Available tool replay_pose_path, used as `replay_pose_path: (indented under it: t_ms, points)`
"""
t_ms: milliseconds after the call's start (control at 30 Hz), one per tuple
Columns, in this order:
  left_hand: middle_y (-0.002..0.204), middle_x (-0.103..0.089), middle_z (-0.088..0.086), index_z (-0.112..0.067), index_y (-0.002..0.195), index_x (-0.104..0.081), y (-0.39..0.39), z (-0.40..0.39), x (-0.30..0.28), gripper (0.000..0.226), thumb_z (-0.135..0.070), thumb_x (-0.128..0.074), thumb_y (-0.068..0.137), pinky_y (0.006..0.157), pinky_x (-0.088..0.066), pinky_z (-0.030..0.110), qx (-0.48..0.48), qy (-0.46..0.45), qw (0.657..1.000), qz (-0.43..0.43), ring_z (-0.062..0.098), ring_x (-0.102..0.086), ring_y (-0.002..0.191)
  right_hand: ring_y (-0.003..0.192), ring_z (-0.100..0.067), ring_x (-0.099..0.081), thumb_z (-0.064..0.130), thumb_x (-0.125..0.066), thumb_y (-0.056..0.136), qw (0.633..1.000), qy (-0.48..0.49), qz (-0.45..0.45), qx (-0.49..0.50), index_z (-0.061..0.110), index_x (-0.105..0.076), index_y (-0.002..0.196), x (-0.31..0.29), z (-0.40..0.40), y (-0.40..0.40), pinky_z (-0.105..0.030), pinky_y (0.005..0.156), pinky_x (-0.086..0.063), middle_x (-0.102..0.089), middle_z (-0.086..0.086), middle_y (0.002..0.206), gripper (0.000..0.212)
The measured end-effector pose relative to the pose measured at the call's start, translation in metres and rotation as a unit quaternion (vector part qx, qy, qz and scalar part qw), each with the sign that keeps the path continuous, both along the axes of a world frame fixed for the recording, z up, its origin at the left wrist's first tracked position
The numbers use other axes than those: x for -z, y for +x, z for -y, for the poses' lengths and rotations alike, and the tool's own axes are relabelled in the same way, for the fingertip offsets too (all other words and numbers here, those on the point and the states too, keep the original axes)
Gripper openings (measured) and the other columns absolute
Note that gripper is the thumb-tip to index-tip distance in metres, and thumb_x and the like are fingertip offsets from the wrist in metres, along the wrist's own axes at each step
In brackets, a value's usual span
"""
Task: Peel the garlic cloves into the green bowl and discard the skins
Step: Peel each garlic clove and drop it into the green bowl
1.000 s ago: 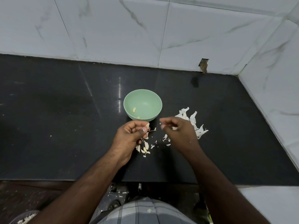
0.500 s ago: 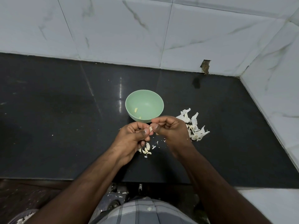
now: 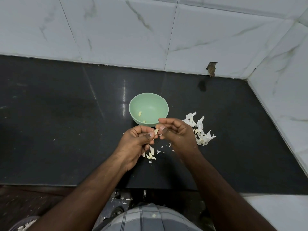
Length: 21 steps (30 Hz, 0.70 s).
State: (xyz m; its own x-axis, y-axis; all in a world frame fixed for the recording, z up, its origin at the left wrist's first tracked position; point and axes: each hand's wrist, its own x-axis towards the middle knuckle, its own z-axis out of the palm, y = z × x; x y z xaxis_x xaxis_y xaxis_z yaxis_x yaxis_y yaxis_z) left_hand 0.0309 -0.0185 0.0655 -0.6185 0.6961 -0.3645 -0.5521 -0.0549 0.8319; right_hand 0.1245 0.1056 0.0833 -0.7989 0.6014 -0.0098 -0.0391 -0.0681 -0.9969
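Note:
A green bowl (image 3: 148, 104) stands on the black counter (image 3: 66, 122) and holds two peeled cloves (image 3: 140, 114). Just in front of it, my left hand (image 3: 135, 144) pinches a small garlic clove (image 3: 156, 131) between thumb and fingers. My right hand (image 3: 176, 132) meets it from the right, thumb and forefinger pinching at the same clove. Under my left hand lie a few unpeeled cloves (image 3: 150, 155). A heap of white garlic skins (image 3: 200, 130) lies to the right of the bowl.
Small skin scraps (image 3: 164, 147) are scattered between my hands. White marble tiles form the back wall (image 3: 150, 39) and the right wall (image 3: 283, 97). The counter's front edge (image 3: 66, 185) runs below my forearms, with skin bits on the floor.
My right hand has moved left from near the skin heap to meet my left hand at the clove. The left hand has held still.

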Motion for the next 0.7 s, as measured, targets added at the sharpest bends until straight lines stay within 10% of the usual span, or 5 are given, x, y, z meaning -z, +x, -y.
replay_pose_path:
  t_ms: [700]
  points:
    - [0.072, -0.070, 0.004, -0.003, 0.093, -0.066, 0.004, -0.002, 0.005, 0.006, 0.003, -0.063, 0.092, 0.053, -0.045, 0.017, -0.007, -0.009, 0.997, -0.070, 0.008, -0.058, 0.059, 0.063, -0.010, -0.064, -0.017, -0.060, 0.083, 0.999, -0.005, 0.039, -0.002, 0.005, -0.069, 0.102, -0.007, -0.003, 0.002, -0.021, 0.062, -0.052, -0.071, -0.008, 0.075, 0.030]
